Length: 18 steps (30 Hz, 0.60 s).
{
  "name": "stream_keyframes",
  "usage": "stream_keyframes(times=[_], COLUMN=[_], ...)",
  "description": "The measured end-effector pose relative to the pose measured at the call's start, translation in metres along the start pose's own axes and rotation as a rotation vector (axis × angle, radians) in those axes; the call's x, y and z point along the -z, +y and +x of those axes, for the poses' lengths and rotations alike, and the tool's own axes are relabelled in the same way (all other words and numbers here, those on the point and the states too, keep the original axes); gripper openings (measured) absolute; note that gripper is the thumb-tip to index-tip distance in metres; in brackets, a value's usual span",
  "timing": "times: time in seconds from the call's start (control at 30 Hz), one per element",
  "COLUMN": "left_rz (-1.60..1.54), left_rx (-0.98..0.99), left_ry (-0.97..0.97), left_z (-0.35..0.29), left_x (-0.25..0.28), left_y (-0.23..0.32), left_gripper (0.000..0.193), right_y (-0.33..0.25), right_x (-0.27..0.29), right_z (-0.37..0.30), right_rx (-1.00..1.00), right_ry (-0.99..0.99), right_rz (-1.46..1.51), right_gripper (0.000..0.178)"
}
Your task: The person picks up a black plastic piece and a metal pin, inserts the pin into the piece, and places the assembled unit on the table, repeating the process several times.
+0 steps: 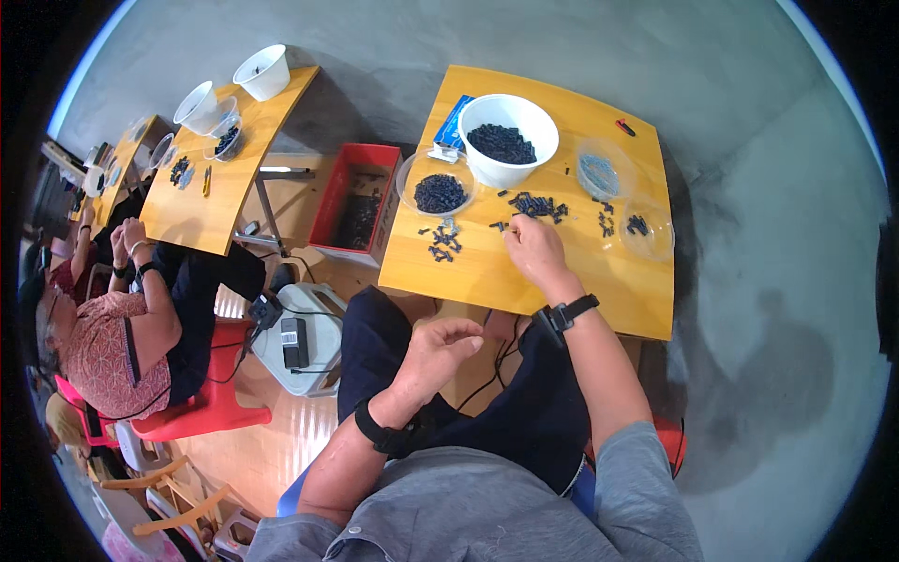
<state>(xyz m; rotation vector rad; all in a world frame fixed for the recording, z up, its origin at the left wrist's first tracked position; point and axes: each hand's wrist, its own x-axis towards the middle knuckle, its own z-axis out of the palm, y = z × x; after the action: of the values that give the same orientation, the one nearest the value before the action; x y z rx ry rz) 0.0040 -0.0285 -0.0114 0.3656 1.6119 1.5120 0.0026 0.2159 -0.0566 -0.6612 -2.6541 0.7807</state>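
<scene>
My right hand reaches over the wooden table, its fingers pinched at a small black plastic piece. Just beyond it lies a loose pile of small black tubular pieces. Held above my lap, short of the table's near edge, my left hand has its thumb and fingers drawn close together; what they hold, if anything, is too small to make out. Several joined black pieces lie to the left, below a clear tub of dark small parts.
A white bucket of black pieces stands at the back beside a blue box. Rightward are clear tubs and a red-black cutter. A red crate and grey stool stand left; a person works beyond.
</scene>
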Motion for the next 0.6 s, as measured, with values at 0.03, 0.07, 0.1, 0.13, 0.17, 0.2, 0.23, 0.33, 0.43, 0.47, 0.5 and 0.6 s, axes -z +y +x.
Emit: stream_keyframes(times=[0.03, 0.07, 0.1, 0.13, 0.17, 0.2, 0.23, 0.33, 0.43, 0.47, 0.5, 0.6], left_rz=[-0.011, -0.022, -0.023, -0.028, -0.034, -0.035, -0.030, -0.032, -0.036, -0.035, -0.035, -0.039], left_rx=[0.006, 0.012, 0.011, 0.019, 0.027, 0.026, 0.020, 0.016, 0.015, 0.008, 0.008, -0.017], left_ry=[0.008, 0.016, 0.018, 0.024, 0.028, 0.029, 0.024, 0.018, 0.026, 0.026, 0.024, 0.059], left_z=[0.001, 0.001, 0.002, 0.002, 0.003, 0.004, 0.005, 0.008, 0.009, 0.010, 0.011, 0.013], left_x=[0.002, 0.004, 0.005, 0.006, 0.007, 0.008, 0.009, 0.010, 0.012, 0.012, 0.012, 0.010], left_y=[-0.002, -0.002, -0.003, -0.003, -0.004, -0.005, -0.007, -0.010, -0.015, -0.016, -0.014, -0.011], left_gripper=[0.020, 0.020, 0.020, 0.019, 0.019, 0.019, 0.018, 0.018, 0.019, 0.019, 0.019, 0.018], right_y=[-0.003, -0.004, -0.006, -0.007, -0.007, -0.007, -0.007, -0.002, -0.002, 0.001, 0.004, -0.003], right_x=[-0.002, -0.005, -0.008, -0.010, -0.013, -0.015, -0.018, -0.021, -0.024, -0.024, -0.024, -0.019], right_z=[0.003, 0.006, 0.009, 0.011, 0.012, 0.013, 0.014, 0.014, 0.014, 0.013, 0.010, -0.001], right_rx=[0.004, 0.007, 0.002, -0.003, -0.002, -0.008, -0.015, 0.008, 0.012, 0.011, 0.048, -0.079], right_ry=[0.004, 0.003, -0.016, -0.036, -0.036, -0.039, -0.042, -0.029, -0.044, -0.044, 0.045, 0.048], right_rz=[-0.071, -0.070, -0.110, -0.151, -0.152, -0.184, -0.216, -0.233, -0.258, -0.260, -0.185, 0.208], right_gripper=[0.018, 0.018, 0.019, 0.020, 0.020, 0.019, 0.019, 0.020, 0.019, 0.019, 0.018, 0.015])
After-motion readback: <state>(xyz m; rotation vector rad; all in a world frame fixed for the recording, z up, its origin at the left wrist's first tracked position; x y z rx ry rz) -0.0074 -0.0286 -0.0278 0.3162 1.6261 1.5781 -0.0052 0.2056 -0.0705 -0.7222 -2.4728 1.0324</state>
